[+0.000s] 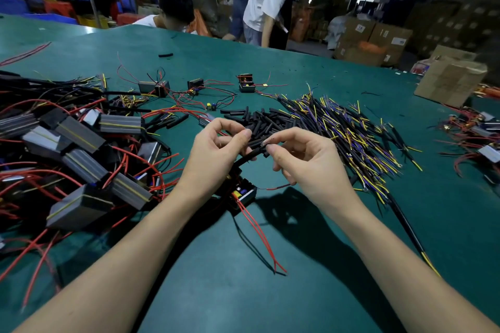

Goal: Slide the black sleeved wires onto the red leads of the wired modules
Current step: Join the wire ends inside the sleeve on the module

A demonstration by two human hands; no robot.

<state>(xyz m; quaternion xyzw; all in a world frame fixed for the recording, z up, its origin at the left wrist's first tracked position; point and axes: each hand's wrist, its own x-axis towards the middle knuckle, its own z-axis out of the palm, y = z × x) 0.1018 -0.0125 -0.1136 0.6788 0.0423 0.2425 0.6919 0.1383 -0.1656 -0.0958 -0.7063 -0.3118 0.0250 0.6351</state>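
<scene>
Sleeve (250, 155) mid-worktop, black, pinched at each end by left hand (216, 147) and right hand (300, 155) fingers. Long axis runs left-right, left end dropping to the module (242, 193) below. Looks light, floppy; grip close to the open end. Red leads (259, 235) trail toward the near edge.

The pile of modules (67, 143) runs off the left edge. Left hand (216, 149) hides part of the black sleeve (250, 155).
</scene>
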